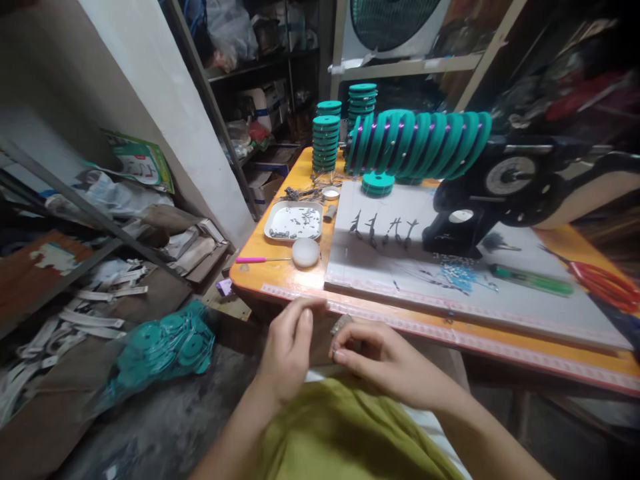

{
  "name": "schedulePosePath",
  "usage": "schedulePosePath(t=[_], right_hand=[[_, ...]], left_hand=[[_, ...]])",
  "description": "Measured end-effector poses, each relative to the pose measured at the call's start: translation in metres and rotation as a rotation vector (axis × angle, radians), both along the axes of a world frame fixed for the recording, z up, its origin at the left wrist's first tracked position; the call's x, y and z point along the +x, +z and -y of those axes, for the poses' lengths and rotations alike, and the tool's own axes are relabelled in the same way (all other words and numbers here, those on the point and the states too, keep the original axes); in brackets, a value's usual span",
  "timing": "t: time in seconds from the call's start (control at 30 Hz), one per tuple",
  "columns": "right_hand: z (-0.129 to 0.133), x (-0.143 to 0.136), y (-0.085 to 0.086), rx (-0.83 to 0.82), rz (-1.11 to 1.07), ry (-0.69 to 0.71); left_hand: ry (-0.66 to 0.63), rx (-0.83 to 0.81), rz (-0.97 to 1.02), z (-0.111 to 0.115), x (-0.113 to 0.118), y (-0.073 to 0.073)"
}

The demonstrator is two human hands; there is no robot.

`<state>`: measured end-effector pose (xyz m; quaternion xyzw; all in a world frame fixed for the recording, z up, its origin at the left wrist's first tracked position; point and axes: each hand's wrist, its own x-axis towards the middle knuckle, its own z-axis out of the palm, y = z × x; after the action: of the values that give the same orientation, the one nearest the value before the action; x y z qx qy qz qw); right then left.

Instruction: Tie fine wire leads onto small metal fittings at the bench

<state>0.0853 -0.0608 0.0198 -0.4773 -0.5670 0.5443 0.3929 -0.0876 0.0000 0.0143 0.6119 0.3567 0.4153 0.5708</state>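
Observation:
My right hand (373,350) is closed in a pinch just below the table's front edge, thumb against the forefinger. At its fingertips shows a small rough grey-brown piece (342,324); its kind and how it is held I cannot make out. My left hand (289,343) is beside it, apart from it, fingers stretched toward the edge and nothing visible in them. Beyond the hands, a round white lidded pot (305,254) sits near a pink-handled tool (251,260). A white tray (269,230) holds many small dark pieces.
A dark machine (453,227) carries a row of green discs (420,143). Stacked green spools (325,143) stand behind the tray. The grey board (370,267) bears small dark metal parts, blue bits, a green-handled tool (533,279) and red-handled scissors (603,283). A bag of green spools (165,347) lies lower left.

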Motion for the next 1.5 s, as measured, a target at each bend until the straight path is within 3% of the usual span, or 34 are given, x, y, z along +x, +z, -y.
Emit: schedulePosePath(t=[0.1, 0.2, 0.27, 0.37, 0.43, 0.5, 0.57, 0.8, 0.97, 1.5], right_hand=[[-0.001, 0.012, 0.01, 0.123, 0.317, 0.007], [-0.006, 0.031, 0.026, 0.167, 0.455, -0.03], [-0.017, 0.046, 0.041, 0.11, 0.33, -0.144], [-0.045, 0.061, 0.063, 0.054, -0.138, -0.336], [-0.068, 0.065, 0.074, -0.009, -0.377, -0.245], [-0.089, 0.063, 0.08, -0.135, -0.505, -0.081], [-0.103, 0.056, 0.083, -0.239, -0.595, -0.025], [-0.106, 0.027, 0.087, -0.252, -0.74, -0.234], [-0.107, 0.027, 0.095, -0.253, -0.779, -0.327], [-0.104, 0.031, 0.099, -0.293, -0.763, -0.333]], left_hand=[[-0.123, -0.22, 0.29, -0.035, 0.035, 0.015], [-0.264, -0.315, 0.385, -0.059, 0.063, 0.028], [-0.314, -0.327, 0.369, -0.066, 0.07, 0.032], [-0.349, -0.323, 0.345, -0.068, 0.07, 0.033], [-0.356, -0.315, 0.335, -0.067, 0.069, 0.031], [-0.349, -0.301, 0.336, -0.064, 0.069, 0.029], [-0.329, -0.289, 0.351, -0.062, 0.07, 0.028], [-0.278, -0.345, 0.461, -0.051, 0.073, 0.032], [-0.297, -0.393, 0.484, -0.038, 0.068, 0.03], [-0.351, -0.651, 0.439, 0.016, 0.03, 0.014]])
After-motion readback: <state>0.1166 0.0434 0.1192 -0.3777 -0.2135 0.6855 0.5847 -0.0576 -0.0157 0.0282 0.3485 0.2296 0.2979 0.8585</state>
